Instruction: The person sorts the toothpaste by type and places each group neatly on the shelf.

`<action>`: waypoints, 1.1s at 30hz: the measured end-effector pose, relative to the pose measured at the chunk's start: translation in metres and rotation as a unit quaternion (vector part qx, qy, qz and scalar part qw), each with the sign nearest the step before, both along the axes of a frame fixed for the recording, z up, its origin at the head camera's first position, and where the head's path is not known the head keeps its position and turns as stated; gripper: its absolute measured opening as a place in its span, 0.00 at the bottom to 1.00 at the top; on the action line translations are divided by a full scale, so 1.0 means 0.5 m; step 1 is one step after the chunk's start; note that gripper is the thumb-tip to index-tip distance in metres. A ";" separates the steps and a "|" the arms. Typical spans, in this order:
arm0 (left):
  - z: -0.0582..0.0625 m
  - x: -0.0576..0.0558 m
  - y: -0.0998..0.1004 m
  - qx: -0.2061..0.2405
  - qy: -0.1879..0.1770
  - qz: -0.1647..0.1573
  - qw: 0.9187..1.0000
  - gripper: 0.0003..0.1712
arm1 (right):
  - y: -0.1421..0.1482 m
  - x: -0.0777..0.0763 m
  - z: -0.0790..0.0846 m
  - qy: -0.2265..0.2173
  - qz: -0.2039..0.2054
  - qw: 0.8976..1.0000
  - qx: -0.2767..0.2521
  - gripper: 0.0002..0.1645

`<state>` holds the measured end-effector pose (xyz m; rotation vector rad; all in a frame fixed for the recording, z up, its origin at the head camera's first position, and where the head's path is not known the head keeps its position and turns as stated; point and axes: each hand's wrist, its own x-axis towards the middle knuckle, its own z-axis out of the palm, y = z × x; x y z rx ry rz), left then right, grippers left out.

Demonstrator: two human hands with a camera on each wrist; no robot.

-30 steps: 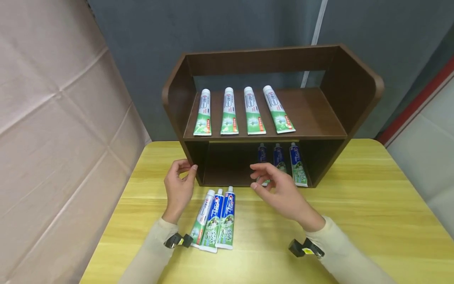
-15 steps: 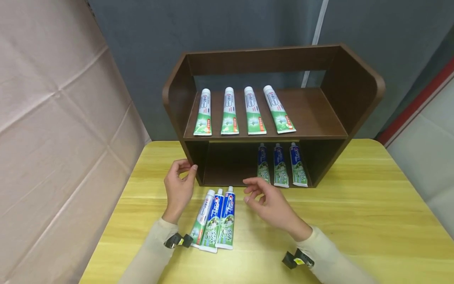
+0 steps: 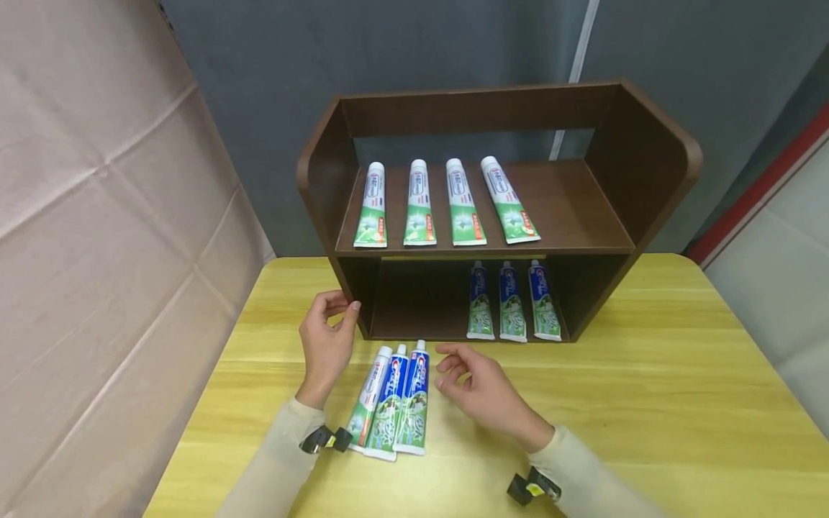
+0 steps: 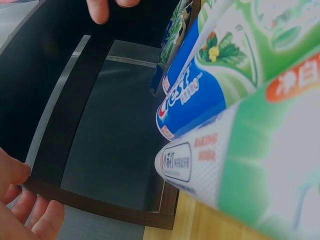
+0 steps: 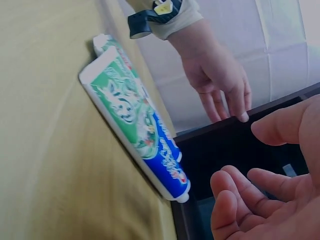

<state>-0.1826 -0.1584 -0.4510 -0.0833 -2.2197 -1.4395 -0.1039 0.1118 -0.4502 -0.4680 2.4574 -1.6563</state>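
Observation:
At the left front edge of a dark brown two-level shelf [image 3: 354, 288], my left hand [image 3: 328, 345] holds the side panel, thumb inside and fingers outside, as the right wrist view shows. My right hand [image 3: 482, 388] holds nothing; its fingers are loosely bent just right of three toothpaste tubes on the table. Rightmost is a blue-and-green toothpaste tube [image 3: 414, 399]. A second blue-and-green tube [image 3: 388, 410] lies beside it, and a white-and-green toothpaste tube [image 3: 371, 396] is at the left. Their caps point toward the shelf.
Several white-and-green tubes [image 3: 451, 205] lie in a row on the upper level. Three blue-and-green tubes [image 3: 512, 306] lie at the right of the lower level. The shelf stands on a yellow wood-grain table [image 3: 648, 403]; a pale cloth wall [image 3: 116, 252] is at the left.
My right hand has moved down and left from in front of the lower-level tubes to beside the tubes on the table. The left hand stays at the shelf's side.

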 end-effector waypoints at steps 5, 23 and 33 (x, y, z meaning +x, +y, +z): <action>-0.002 0.000 0.000 0.002 0.000 0.000 1.000 0.14 | -0.009 0.006 -0.016 -0.016 0.004 1.000 0.000 0.31; 0.000 0.002 0.001 0.001 -0.005 0.003 1.000 0.15 | -0.030 0.035 -0.056 -0.063 0.018 0.996 0.055 0.48; 0.000 0.005 0.001 0.000 -0.007 0.004 1.000 0.15 | -0.053 0.043 -0.087 -0.073 0.000 0.993 0.087 0.64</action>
